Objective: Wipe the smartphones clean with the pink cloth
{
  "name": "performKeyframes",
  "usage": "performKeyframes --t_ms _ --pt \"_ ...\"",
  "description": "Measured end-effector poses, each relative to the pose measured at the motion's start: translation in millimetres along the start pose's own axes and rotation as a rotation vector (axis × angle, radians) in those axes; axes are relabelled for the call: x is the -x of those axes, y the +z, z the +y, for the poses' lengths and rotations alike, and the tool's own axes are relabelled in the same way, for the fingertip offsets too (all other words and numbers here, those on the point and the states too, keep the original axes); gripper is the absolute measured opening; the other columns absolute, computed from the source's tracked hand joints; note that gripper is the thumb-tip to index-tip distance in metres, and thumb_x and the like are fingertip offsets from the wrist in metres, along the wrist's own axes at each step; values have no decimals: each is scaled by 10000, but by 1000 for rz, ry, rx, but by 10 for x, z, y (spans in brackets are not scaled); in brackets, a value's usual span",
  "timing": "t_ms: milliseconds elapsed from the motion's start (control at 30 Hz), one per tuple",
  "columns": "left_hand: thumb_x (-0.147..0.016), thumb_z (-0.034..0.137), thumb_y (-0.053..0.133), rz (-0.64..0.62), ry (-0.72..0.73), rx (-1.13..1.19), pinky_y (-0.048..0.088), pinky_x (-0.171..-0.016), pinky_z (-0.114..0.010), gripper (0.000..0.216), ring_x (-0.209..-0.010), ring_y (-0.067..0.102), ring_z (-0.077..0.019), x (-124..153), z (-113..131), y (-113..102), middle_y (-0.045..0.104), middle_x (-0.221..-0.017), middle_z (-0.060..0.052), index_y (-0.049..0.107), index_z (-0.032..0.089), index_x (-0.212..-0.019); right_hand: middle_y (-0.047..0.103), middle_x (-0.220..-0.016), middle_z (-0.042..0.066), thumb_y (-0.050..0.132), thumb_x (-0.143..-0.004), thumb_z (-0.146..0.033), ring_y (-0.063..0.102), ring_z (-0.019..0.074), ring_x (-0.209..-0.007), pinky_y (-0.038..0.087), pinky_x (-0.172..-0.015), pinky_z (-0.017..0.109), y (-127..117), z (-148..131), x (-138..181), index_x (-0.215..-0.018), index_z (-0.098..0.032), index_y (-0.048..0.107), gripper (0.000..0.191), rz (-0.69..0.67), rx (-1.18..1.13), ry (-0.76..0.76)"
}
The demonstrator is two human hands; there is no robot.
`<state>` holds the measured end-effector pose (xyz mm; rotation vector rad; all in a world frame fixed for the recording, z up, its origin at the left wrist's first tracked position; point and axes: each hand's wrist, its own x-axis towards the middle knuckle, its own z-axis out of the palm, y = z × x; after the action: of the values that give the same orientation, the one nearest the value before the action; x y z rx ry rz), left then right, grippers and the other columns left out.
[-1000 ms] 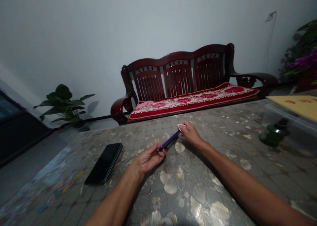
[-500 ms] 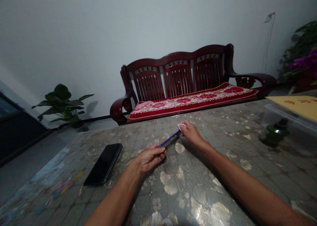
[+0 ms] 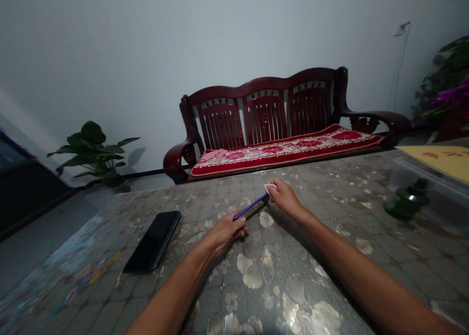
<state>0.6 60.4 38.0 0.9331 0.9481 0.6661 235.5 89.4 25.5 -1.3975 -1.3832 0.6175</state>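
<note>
A thin blue pencil (image 3: 251,207) slants over the table between my two hands. Its near end is pinched between the thumb and fingers of my left hand (image 3: 226,231). My right hand (image 3: 283,195) is closed around a small pink thing with a pale rim (image 3: 270,187), which meets the pencil's far end. My fingers cover most of the pink thing, so its kind is unclear. Left of my left hand, a black phone (image 3: 154,241) lies flat on the table.
The table (image 3: 311,188) has a grey flowered cover. Several coloured bands (image 3: 93,275) lie at its left. On the right are a green bottle (image 3: 407,200) and a clear plastic box (image 3: 443,198) with a yellow sheet (image 3: 436,158) on top. Behind stands a wooden bench (image 3: 262,107).
My left hand has turned slightly, its thumb now lying along the pencil and its other fingers shifted. The pencil and my right hand stay nearly in place. The view has tilted a little.
</note>
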Motion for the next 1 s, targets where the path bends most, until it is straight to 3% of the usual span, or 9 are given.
performKeyframes --t_ms 300,500,700,1000 --pt "-809 250 765 6 13 -181 408 -458 -151 350 -446 569 -81 -119 -18 -84 683 -648 -32 619 91 -1085 616 -706 -2 521 -869 -369 562 173 -701 391 -630 258 -7 -30 11 -781 -222 566 177 -4 79 -53" --pt "-807 247 773 -6 -13 -160 393 -427 -150 389 -432 599 -102 -183 -45 -85 657 -600 -18 616 95 -1130 637 -877 55 488 -926 -258 572 195 -845 403 -762 290 11 -156 161 -828 -215 593 150 -12 367 -279" --pt "-820 228 761 -17 -24 -113 425 -437 -140 369 -495 657 -120 -204 -41 -90 644 -607 0 608 111 -1135 646 -936 64 492 -957 -208 579 199 -872 421 -777 294 149 -298 363 -917 -222 635 149 -103 443 -435" --pt "-825 266 758 -4 -28 -189 419 -423 -145 424 -424 615 -110 -214 -70 -79 618 -557 34 592 131 -1191 646 -921 70 491 -970 -223 575 208 -861 413 -778 303 47 -240 279 -895 -215 630 158 -45 507 -401"
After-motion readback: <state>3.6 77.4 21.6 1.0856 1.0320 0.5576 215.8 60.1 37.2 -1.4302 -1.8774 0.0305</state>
